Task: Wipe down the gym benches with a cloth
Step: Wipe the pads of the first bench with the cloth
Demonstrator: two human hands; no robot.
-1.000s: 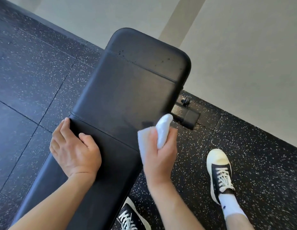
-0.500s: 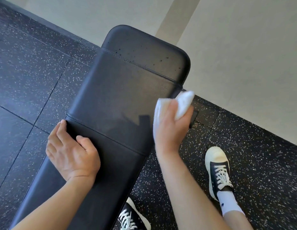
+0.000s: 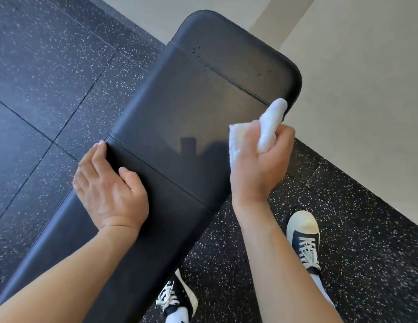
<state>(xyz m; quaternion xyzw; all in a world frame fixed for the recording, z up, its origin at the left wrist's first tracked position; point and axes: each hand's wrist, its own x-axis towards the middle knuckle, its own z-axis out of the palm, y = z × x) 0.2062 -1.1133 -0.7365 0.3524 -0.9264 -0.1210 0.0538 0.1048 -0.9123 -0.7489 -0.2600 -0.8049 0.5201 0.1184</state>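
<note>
Two hands were recorded at one black padded bench, which ran from 7 o'clock to 1 o'clock across speckled rubber flooring.

Item: left hand, at 9 o'clock of the pad. Fingers spread moderately and laid flat, curled over the pad's left edge beside a cross seam; it gripped nothing. Judged to be bracing the body and steadying the bench.

Item: right hand, at 3 o'clock. Closed around a bunched white cloth, whose tip stood out above the fingers by the pad's right rim near the far seam. Placed there, in judgement, to work the side edge and reach the head section, where dark specks showed.

Item: two black-and-white sneakers, at 5 and 6 o'clock, planted right of the bench, presumably for reach.
</note>
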